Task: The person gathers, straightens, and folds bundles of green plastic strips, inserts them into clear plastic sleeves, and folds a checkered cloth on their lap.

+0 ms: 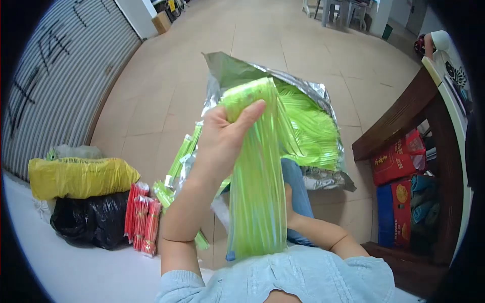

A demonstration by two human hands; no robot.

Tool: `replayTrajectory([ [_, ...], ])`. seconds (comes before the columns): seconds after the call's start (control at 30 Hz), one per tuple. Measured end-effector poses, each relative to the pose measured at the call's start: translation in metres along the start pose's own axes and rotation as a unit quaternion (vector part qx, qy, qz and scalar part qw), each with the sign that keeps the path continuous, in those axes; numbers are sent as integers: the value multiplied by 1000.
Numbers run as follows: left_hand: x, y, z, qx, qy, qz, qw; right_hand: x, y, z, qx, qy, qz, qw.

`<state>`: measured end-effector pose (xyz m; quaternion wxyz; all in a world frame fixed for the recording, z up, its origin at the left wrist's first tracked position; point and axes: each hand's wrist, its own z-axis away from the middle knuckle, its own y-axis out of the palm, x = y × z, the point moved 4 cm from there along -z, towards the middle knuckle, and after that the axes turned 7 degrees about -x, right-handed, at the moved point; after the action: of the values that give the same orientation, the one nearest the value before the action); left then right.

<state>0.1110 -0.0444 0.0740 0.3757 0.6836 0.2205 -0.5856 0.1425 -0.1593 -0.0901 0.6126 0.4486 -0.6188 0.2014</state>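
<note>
My left hand (227, 126) is closed around the upper end of a bundle of long, translucent lime-green plastic strips (257, 202), its thumb pressed on the front. The strips hang down towards my lap, and their top is folded over at the fist. Behind the bundle lies an opened silver foil bag (227, 68), with a mass of similar green strips (313, 134) inside. My right forearm (323, 232) reaches in from the right. The fingers of that hand are hidden behind the hanging strips, so their grip cannot be seen.
Green packets (182, 159) lie left of the foil bag. Red bundles (146, 222), a yellow bag (83, 177) and a black plastic bag (91, 222) sit at the left, near a roller shutter (55, 65). A wooden cabinet (399, 111) holding red packages (396, 164) stands at the right.
</note>
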Motion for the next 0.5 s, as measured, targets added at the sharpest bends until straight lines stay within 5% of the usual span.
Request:
replayTrajectory([
  [0.1, 58, -11, -4, -16, -81, -21, 996, 5, -3, 0, -14, -34, 34, 999],
  [0.2, 83, -13, -3, -26, -47, 4, 999, -12, -40, -17, -44, 61, 123, 989],
  [0.23, 81, -9, -1, -55, -47, 5, 997, 20, -47, -37, -61, 5, 259, 964],
  [0.3, 82, -1, 1, -45, -7, -13, 999, 101, -49, -73, -146, -246, 310, 907],
  [0.37, 80, 3, 8, -27, 23, -88, 995, 170, -3, -81, -151, -354, 474, 792],
  [0.43, 67, 8, 23, -16, 62, -168, 984, 177, 30, -91, -73, -289, 639, 709],
  [0.5, 52, 10, 45, -40, 134, -160, 977, 180, 41, -79, -30, -328, 620, 712],
])
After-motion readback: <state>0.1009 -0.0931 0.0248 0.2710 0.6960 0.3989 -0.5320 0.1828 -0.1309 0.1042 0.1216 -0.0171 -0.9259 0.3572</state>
